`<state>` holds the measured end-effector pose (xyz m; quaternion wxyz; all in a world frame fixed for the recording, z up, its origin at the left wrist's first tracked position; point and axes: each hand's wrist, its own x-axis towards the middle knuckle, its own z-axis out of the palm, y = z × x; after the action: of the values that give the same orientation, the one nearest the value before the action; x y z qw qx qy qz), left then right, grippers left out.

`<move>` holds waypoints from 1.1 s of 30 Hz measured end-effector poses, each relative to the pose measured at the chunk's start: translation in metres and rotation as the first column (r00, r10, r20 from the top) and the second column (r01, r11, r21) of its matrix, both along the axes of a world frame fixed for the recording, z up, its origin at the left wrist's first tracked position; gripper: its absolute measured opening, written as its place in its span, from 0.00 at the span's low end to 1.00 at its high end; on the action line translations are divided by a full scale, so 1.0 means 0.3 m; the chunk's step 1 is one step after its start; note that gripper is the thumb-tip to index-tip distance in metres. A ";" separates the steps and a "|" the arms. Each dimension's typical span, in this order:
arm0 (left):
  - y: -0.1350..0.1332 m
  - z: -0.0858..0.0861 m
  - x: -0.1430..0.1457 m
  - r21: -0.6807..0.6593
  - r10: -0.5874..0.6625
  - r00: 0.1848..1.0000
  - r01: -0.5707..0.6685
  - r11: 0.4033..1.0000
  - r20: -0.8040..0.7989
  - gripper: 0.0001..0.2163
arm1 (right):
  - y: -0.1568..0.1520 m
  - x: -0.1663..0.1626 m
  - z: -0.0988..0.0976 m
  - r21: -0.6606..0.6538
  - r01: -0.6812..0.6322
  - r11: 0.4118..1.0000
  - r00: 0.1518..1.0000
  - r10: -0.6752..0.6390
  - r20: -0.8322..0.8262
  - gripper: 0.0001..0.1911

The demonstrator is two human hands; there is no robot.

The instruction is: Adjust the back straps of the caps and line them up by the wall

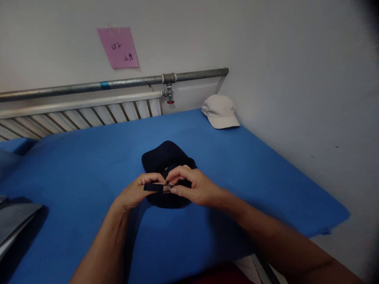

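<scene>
A dark baseball cap [166,155] lies on the blue-covered table, its brim pointing away from me and its inside partly facing up. Both my hands are at its back strap [153,187], which has a small metal buckle [167,189]. My left hand [142,188] is closed on the strap, whose loose end sticks out to the left. From the other side, my right hand [194,185] pinches the strap at the buckle with thumb and fingers. The fingers hide part of the strap and the cap's rear opening.
A light beige cap [220,111] sits at the back right corner of the blue table cover [251,173], near the wall. Behind the table run a metal pipe [127,83] with a red-handled valve [170,101] and a white radiator [97,114]. Grey packaging [17,219] lies at the left edge.
</scene>
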<state>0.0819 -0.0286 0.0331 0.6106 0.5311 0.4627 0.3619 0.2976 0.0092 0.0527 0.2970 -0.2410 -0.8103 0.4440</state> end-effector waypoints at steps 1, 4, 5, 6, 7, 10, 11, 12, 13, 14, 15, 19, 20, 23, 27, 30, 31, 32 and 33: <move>0.000 0.001 0.000 0.003 0.005 1.000 -0.005 1.000 -0.003 0.07 | 0.001 0.001 0.003 0.014 -0.002 1.000 1.000 0.002 -0.002 0.11; 0.001 0.003 -0.002 0.012 0.066 0.998 -0.067 0.998 0.016 0.08 | 0.008 0.014 0.011 0.042 0.012 0.999 1.000 -0.012 0.008 0.15; 0.001 0.003 -0.003 0.020 0.077 0.997 -0.078 0.997 0.024 0.07 | 0.011 0.018 0.012 0.044 0.017 0.999 1.000 -0.018 0.019 0.16; 0.001 0.002 -0.004 0.026 0.076 0.997 -0.077 0.997 0.028 0.07 | 0.013 0.022 0.013 0.041 0.020 0.999 0.999 -0.022 0.028 0.16; 0.000 0.002 -0.004 0.028 0.066 0.997 -0.067 0.997 0.029 0.08 | 0.014 0.024 0.013 0.035 0.023 0.999 0.999 -0.024 0.032 0.15; -0.001 -0.001 -0.003 0.004 0.013 0.999 -0.013 1.000 0.030 0.10 | 0.011 0.021 0.014 0.009 0.018 1.000 1.000 -0.018 0.017 0.13; -0.001 -0.002 -0.002 -0.006 0.004 0.999 -0.004 1.000 0.033 0.10 | 0.010 0.020 0.014 0.004 0.012 1.000 1.000 -0.012 0.008 0.12; -0.001 -0.003 -0.002 -0.013 0.004 0.999 -0.003 1.000 0.039 0.10 | 0.010 0.019 0.013 0.009 0.008 1.000 1.000 -0.007 -0.005 0.11; 0.000 -0.004 -0.002 -0.016 0.010 0.999 -0.009 1.000 0.047 0.11 | 0.013 0.020 0.012 0.025 0.012 1.000 1.000 -0.012 -0.024 0.11; 0.000 -0.004 -0.003 -0.020 0.022 0.998 -0.021 1.000 0.056 0.11 | 0.018 0.024 0.011 0.041 0.034 0.999 0.998 -0.032 -0.053 0.10; 0.001 -0.003 -0.004 -0.028 0.038 0.997 -0.036 0.999 0.067 0.12 | 0.025 0.030 0.008 0.052 0.076 0.996 0.993 -0.071 -0.091 0.10; 0.003 0.009 -0.012 -0.032 0.109 0.989 -0.106 0.994 0.099 0.16 | 0.074 0.075 -0.006 0.039 0.221 0.974 0.961 -0.211 -0.180 0.07; 0.004 0.012 -0.014 -0.021 0.122 0.987 -0.121 0.992 0.099 0.17 | 0.086 0.086 -0.009 0.061 0.196 0.979 0.969 -0.183 -0.168 0.07; 0.004 0.015 -0.018 -0.013 0.149 0.982 -0.149 0.989 0.112 0.17 | 0.106 0.105 -0.013 0.194 0.038 0.980 0.995 -0.020 -0.094 0.10; 0.001 0.008 -0.020 -0.064 0.187 0.965 -0.178 0.982 0.184 0.20 | 0.098 0.096 -0.013 0.304 -0.057 0.951 0.998 0.053 0.023 0.17; 0.002 0.008 -0.021 -0.106 0.167 0.962 -0.147 0.983 0.217 0.24 | 0.087 0.081 -0.015 0.320 -0.070 0.945 0.996 0.049 0.074 0.21; 0.003 0.009 -0.021 -0.108 0.148 0.964 -0.126 0.986 0.221 0.26 | 0.085 0.077 -0.016 0.321 -0.065 0.945 0.996 0.044 0.074 0.21; 0.004 0.011 -0.021 -0.106 0.126 0.967 -0.105 0.989 0.223 0.27 | 0.085 0.074 -0.017 0.318 -0.052 0.946 0.997 0.033 0.065 0.21; 0.005 0.013 -0.021 -0.099 0.105 0.968 -0.084 0.991 0.226 0.29 | 0.085 0.072 -0.019 0.303 -0.035 0.952 0.998 0.020 0.054 0.20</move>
<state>0.0755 -0.0271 0.0371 0.6653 0.4350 0.4291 0.4290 0.3192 0.0347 0.0471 0.3038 -0.1922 -0.8795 0.3118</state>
